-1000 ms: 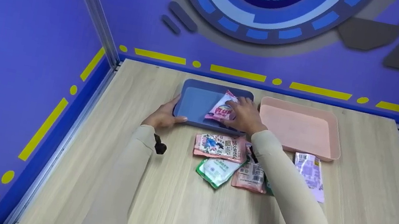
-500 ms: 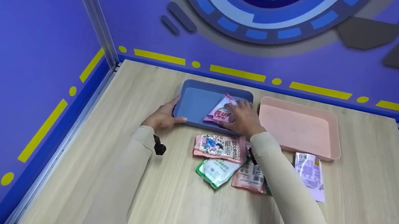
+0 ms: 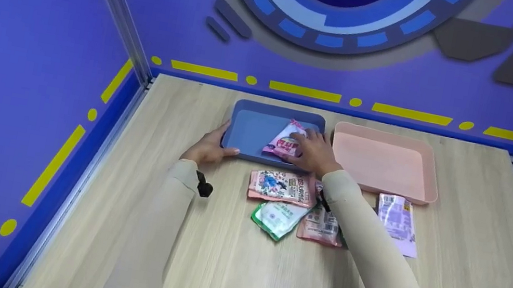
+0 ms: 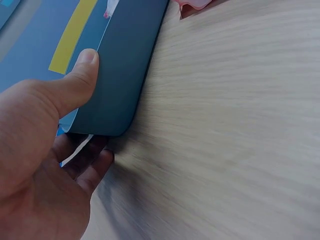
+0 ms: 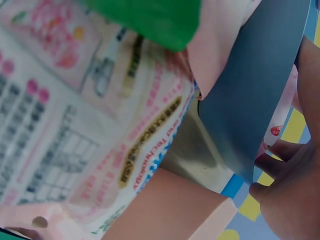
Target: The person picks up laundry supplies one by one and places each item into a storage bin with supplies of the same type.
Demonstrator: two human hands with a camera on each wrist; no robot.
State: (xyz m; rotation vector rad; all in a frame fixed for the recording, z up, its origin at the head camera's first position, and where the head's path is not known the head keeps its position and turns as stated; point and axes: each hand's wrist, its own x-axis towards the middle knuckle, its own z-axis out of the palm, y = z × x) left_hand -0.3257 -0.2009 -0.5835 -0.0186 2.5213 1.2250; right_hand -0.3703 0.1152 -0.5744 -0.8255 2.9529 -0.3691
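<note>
In the head view, a shallow blue tray (image 3: 248, 132) lies at the back of the table. My left hand (image 3: 208, 148) grips its near left corner. In the left wrist view the thumb presses the rim of the tray wall (image 4: 117, 75), with the fingers around the corner. Inside the tray's right half is a pink-and-white packet (image 3: 282, 140) with red lettering. My right hand (image 3: 314, 153) holds this packet by its right side, its fingers reaching over the top. The right wrist view shows the packet (image 5: 282, 107) only partly, behind the tray wall.
A pink tray (image 3: 380, 160) stands right of the blue one. In front lie a floral peach packet (image 3: 280, 187), a green-and-white packet (image 3: 279, 219), a salmon packet (image 3: 321, 230) partly under my right sleeve, and a lilac packet (image 3: 398, 224). Blue-purple walls (image 3: 270, 67) enclose the table.
The head view has shifted very slightly. Both hands, the blue tray and the packet keep nearly the same places.
</note>
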